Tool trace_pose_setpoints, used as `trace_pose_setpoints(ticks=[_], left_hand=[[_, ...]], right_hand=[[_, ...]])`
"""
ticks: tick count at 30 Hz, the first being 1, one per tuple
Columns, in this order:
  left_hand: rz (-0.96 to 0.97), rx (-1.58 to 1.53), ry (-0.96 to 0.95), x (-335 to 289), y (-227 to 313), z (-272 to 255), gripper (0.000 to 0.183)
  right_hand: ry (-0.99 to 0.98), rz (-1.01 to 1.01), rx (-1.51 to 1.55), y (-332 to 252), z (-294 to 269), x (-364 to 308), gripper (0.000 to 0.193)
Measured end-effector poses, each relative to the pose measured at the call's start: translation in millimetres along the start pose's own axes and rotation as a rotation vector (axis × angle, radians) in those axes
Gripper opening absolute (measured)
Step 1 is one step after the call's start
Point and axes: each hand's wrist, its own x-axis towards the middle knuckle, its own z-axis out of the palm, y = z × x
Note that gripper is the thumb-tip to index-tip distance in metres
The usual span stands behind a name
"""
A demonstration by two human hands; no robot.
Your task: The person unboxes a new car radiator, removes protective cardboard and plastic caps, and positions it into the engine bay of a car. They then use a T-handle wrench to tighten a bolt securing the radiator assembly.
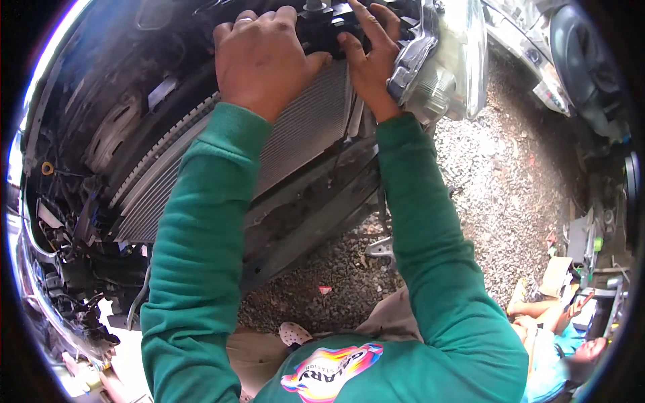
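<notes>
My left hand [259,64] is at the top of a car's open front, above the finned radiator [302,127]. Its fingers curl over the dark upper edge, their tips hidden, and the thumb points toward a black part [322,30] between my hands. A ring shows on one finger. My right hand [373,60] is on the other end of that black part, thumb and fingers bent around it. Just right of that hand is a clear headlight [440,74] with a chrome edge. A grey round-topped piece [314,5] stands above the black part.
Below the radiator runs a dark crossmember [302,208], with a metal bracket [380,248] beneath it. Gravel [504,168] covers the ground. Loose wiring [87,309] hangs at the left. Dark car parts [584,67] lie at the far right, and another person [557,349] is at the lower right.
</notes>
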Motion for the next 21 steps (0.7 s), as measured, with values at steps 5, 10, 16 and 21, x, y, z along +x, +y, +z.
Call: trace_pose_setpoints(ticks=[5, 10, 16, 21], left_hand=[[0.001, -0.018, 0.028, 7, 4, 1, 0.077], [0.095, -0.035, 0.026, -2, -18, 10, 0.084], [0.094, -0.135, 0.136, -89, -34, -23, 0.085], [-0.129, -0.097, 0.020, -179, -62, -29, 0.068]], right_hand=[[-0.151, 0.056, 0.146, 35, 7, -7, 0.079], [0.047, 0.123, -0.166, 0, 16, 0, 0.064], [-0.034, 0.080, -0.227, 1, -1, 0, 0.056], [-0.229, 0.316, -0.308, -30, 4, -3, 0.062]])
